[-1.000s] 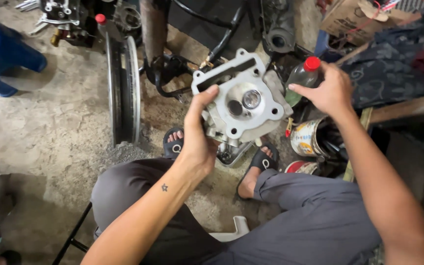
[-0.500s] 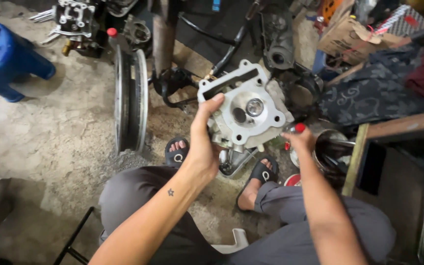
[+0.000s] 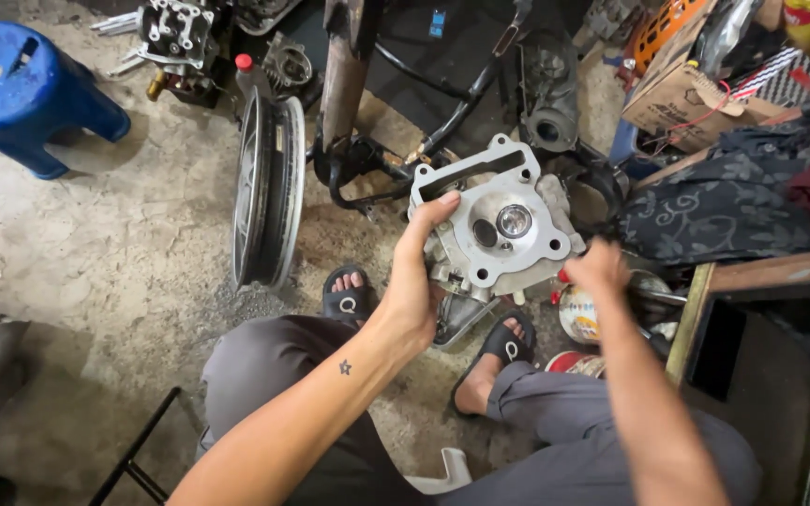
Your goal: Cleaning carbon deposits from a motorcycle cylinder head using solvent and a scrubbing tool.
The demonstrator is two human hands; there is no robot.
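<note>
At the far left a blue plastic stool (image 3: 35, 94) stands on the concrete floor (image 3: 124, 272), and a bare wheel rim (image 3: 269, 187) stands upright on the floor right of it. The person sits with both feet in black sandals (image 3: 349, 298) under the work. The left hand (image 3: 419, 281) holds a grey metal cylinder head (image 3: 499, 225) above the feet, the fingers (image 3: 433, 211) wrapped around its left edge, so that the combustion face with the two valves looks up to the camera. To do this well, the person should keep the head level and steady, with the thumb under the casting, because it seems heavy and has sharp fins. The right hand (image 3: 597, 267) is just right of the head, closed around a small thing with a red cap (image 3: 563, 275), near a round tin (image 3: 581, 314) on the floor; what the thing is cannot be told. It is better to lower it slowly, well apart from the clean gasket face.
</note>
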